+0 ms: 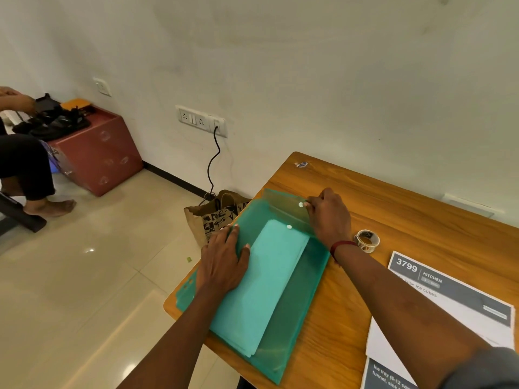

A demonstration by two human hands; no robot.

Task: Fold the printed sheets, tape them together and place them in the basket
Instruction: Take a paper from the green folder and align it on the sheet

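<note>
A translucent green plastic folder (303, 282) lies on the wooden table (393, 209), with a stack of folded sheets (264, 293) showing through it. My left hand (224, 262) lies flat on the folder's left part, fingers straight. My right hand (328, 211) pinches the folder's flap (283, 200) by its snap button, with the flap lifted. A roll of clear tape (368, 240) stands on the table just right of my right wrist. Two printed sheets (449, 301) lie at the table's right front. No basket is in view.
A brown paper bag (216, 214) stands on the floor against the table's left edge, below a wall socket with a black cable (213, 161). A red box (98, 153) with dark items and a seated person (25, 164) are at the far left.
</note>
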